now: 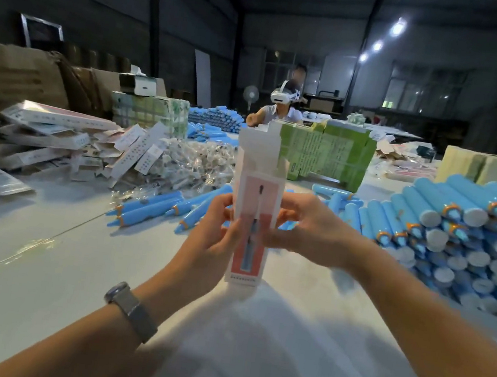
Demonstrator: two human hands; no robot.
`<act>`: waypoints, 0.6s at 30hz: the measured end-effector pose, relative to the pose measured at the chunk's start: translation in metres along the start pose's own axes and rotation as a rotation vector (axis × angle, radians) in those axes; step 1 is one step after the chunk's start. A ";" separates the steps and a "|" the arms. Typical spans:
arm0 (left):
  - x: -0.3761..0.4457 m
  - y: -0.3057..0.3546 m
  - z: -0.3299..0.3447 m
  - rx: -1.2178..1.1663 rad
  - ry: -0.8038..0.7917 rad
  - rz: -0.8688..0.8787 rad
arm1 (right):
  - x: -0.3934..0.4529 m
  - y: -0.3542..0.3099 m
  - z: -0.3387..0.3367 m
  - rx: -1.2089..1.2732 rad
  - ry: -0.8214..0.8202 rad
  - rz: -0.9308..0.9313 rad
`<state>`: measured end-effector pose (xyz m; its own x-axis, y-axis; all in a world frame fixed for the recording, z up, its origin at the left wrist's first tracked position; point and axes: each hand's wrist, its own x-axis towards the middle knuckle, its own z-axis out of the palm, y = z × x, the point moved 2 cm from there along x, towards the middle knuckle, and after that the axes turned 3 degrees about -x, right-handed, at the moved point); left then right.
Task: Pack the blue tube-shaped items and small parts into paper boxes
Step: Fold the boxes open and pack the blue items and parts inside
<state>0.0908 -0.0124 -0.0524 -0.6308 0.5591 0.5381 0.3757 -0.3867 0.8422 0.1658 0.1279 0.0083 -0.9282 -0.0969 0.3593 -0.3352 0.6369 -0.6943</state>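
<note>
From the head camera, a tall paper box (pixel 255 208) stands upright at the centre of the view, held above the white table (pixel 42 256); its top flaps are open and its front carries a pink panel with a picture of a slim tube; whether anything is inside cannot be told. The left hand (pixel 209 237) comes in from seven o'clock and grips the box's left edge, fingers curled round it, thumb on the front; a watch (pixel 130 310) sits on that wrist. The right hand (pixel 305 227) comes in from four o'clock and holds the right edge, fingers curled against the side.

Behind the box, from nine to ten o'clock of it, loose blue tubes (pixel 155 211) with orange collars lie on the table; at three o'clock a large stack of blue tubes (pixel 456 234) is piled with white caps facing the camera; at eleven o'clock lies a heap of small parts in clear bags (pixel 193 162); farther out at ten o'clock is a jumble of flat paper boxes (pixel 67 139). At one o'clock stand green bundled cartons (pixel 327 157); beyond them, at twelve o'clock, a person wearing a white headset (pixel 282 98) sits at the far side of the table.
</note>
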 end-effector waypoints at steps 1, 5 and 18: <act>0.000 -0.001 -0.001 0.010 0.011 0.002 | -0.004 0.001 -0.005 -0.094 -0.099 0.016; 0.001 -0.004 -0.003 0.070 0.086 0.008 | -0.011 0.024 -0.034 -0.717 -0.071 0.289; -0.003 -0.006 -0.011 0.251 0.076 0.048 | -0.024 0.056 -0.027 -1.123 -0.052 0.452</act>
<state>0.0831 -0.0202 -0.0596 -0.6540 0.4838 0.5816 0.5573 -0.2118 0.8028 0.1734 0.1867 -0.0228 -0.9394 0.2916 0.1803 0.3237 0.9277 0.1862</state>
